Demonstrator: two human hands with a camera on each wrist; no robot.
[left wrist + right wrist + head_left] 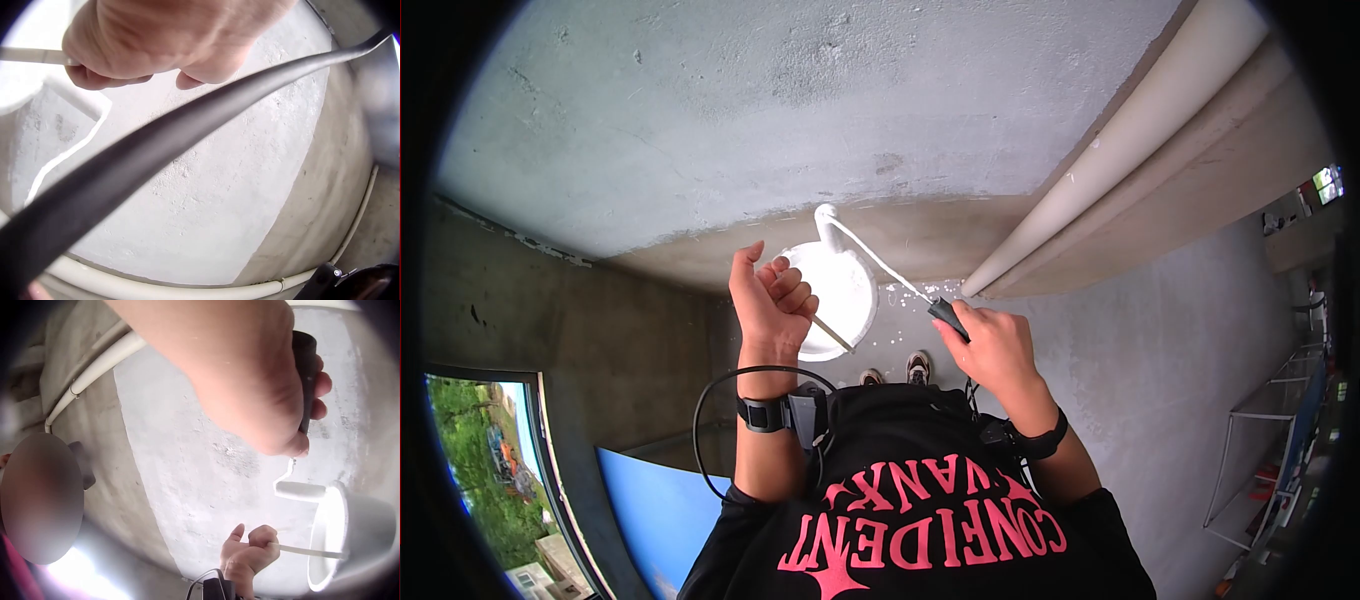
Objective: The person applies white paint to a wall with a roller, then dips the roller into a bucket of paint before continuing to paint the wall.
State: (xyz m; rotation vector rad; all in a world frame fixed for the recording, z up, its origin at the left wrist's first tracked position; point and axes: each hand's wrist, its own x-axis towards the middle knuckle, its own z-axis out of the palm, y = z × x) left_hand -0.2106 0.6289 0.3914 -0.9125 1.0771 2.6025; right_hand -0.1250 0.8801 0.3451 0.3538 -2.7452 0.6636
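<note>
Clamping fingers (791,286) round roller (830,235) and pale bar (833,334), bucket (367,526) below, pipe (1108,150) near, foreground cable (156,142)

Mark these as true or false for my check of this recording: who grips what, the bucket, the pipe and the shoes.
1. The right hand grips the dark handle of the roller. True.
2. The left hand lies flat on the wall. False: its fingers curl round a pale rod that runs to the bucket.
3. The bucket's inside looks white. True.
4. In the head view, the long pipe is left of the bucket. False: it is right of it.
5. Two shoes show in the head view. True.
</note>
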